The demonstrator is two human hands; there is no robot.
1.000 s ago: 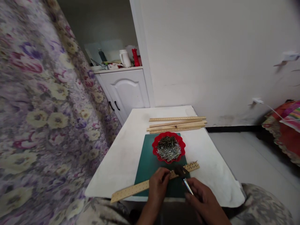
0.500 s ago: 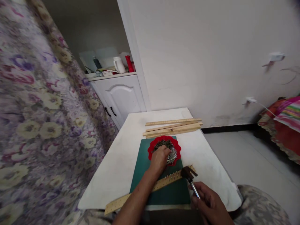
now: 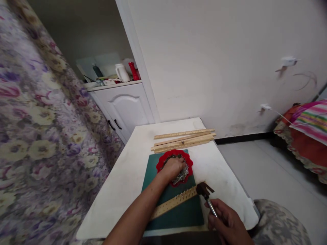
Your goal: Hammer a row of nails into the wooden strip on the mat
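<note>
Left hand (image 3: 174, 168) dipped among nails (image 3: 183, 175) in the red bowl (image 3: 189, 162), fingertips hidden, grip unclear | right hand (image 3: 226, 218) wrapped around the hammer (image 3: 205, 192), head at the nail-studded strip (image 3: 173, 203) on the mat (image 3: 178, 217) | pinching one nail, point down, looked the surest method

Gry patt. trousers (image 3: 281, 223), bare hands (image 3: 226, 217).

- Reaching with the left hand (image 3: 173, 169) into a red scalloped bowl (image 3: 188, 159) of nails (image 3: 182, 176).
- Gripping a claw hammer (image 3: 209, 204) in the right hand (image 3: 228, 220), holding its head near a nail-studded wooden strip (image 3: 173, 203).
- Working over a green mat (image 3: 178, 219), facing wooden battens (image 3: 187, 141) beyond the bowl.
</note>
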